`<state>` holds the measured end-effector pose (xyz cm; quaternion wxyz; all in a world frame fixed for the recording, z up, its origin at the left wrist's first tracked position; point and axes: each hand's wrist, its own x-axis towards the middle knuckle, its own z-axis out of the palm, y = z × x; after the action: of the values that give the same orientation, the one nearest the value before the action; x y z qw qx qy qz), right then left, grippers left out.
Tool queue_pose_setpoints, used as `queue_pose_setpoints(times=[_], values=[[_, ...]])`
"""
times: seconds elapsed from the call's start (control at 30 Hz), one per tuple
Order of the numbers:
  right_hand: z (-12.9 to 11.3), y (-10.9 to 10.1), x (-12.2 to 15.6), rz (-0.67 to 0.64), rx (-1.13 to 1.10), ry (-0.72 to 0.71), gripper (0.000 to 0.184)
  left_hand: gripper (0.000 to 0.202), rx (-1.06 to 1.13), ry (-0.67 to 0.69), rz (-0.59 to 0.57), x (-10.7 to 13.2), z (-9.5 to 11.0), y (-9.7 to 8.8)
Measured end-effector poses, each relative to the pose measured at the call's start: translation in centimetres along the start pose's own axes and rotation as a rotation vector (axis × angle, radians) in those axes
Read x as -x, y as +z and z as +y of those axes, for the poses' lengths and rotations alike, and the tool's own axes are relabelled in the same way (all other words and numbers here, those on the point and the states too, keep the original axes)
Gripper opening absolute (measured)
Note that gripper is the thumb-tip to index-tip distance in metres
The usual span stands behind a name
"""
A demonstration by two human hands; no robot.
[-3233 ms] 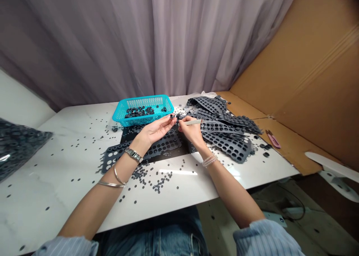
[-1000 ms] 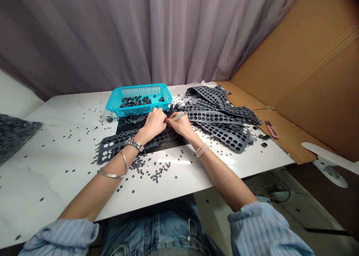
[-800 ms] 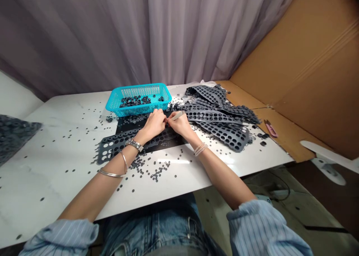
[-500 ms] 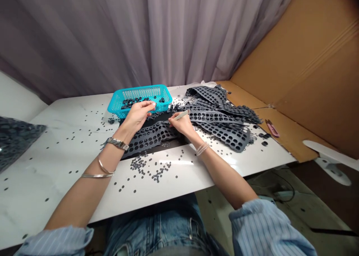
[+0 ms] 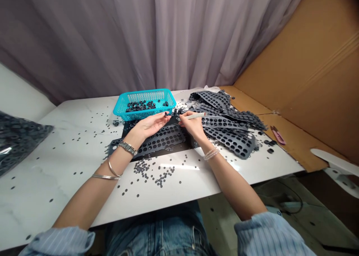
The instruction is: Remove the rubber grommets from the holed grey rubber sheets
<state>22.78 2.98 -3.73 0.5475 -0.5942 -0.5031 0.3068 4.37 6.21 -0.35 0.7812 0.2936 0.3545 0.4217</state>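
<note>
1. Just off centre toward nine o'clock, a black plug (image 5: pixel 165 114) is pinched by the left hand (image 5: pixel 153 125); best kept steady.
2. Pen-like tool (image 5: pixel 197 116) is clamped in the right hand (image 5: pixel 194 126); best angled clear of the left.
3. Holey sheet (image 5: pixel 163 139) is laid toward seven.

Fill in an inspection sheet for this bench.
Surface: white tabletop, black mat on it.
Job's things: perforated grey sheet on the mat; turquoise basket holding dark round pieces.
Clutter: scattered small discs, heaped perforated sheets, pink-handled snips at right, bag of dark pieces at left.
Hands: left hand holds a small dark piece; right hand holds a pale pen-like tool.
Cables: thin dark cable below tabletop level, right side.
Surroundings: grey curtain behind, cardboard at right.
</note>
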Motion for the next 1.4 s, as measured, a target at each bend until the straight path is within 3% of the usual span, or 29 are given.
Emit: queue_pose_setpoints(times=[0.23, 0.4, 0.47, 0.57, 0.7, 0.8, 0.87, 1.17, 1.4], values=[[-0.1, 0.3, 0.2, -0.040, -0.019, 0.014, 0.017, 0.013, 0.036, -0.011, 0.023, 0.9, 0.2, 1.0], [0.4, 0.7, 0.3, -0.087, -0.006, 0.008, 0.017, 0.043, 0.074, -0.083, -0.046, 1.2, 0.5, 0.8], [0.7, 0.9, 0.3, -0.132, 0.012, -0.003, 0.017, 0.044, 0.042, -0.081, -0.044, 1.0, 0.5, 0.6], [1.0, 1.2, 0.4, -0.192, 0.065, -0.014, 0.016, 0.027, -0.238, 0.069, 0.015, 0.5, 0.1, 0.2], [0.6, 1.2, 0.8, -0.238, 0.125, -0.050, 0.017, 0.006, -0.974, 0.432, 0.085, 0.1, -1.0, -0.4], [0.1, 1.1, 1.1, -0.252, 0.168, -0.076, 0.018, 0.013, -1.332, 0.611, 0.059, -0.1, -1.7, -1.0], [0.0, 1.1, 1.2, -0.247, 0.191, -0.080, 0.018, 0.015, -1.463, 0.642, 0.047, -0.3, -2.0, -1.3], [-0.5, 1.6, 1.5, -0.240, 0.261, -0.122, 0.016, 0.011, -1.786, 0.653, -0.015, -0.8, -2.4, -1.3], [-1.0, 1.9, 1.4, -0.215, 0.337, -0.107, 0.015, 0.012, -1.641, 0.654, -0.060, -1.1, -2.4, -1.4]])
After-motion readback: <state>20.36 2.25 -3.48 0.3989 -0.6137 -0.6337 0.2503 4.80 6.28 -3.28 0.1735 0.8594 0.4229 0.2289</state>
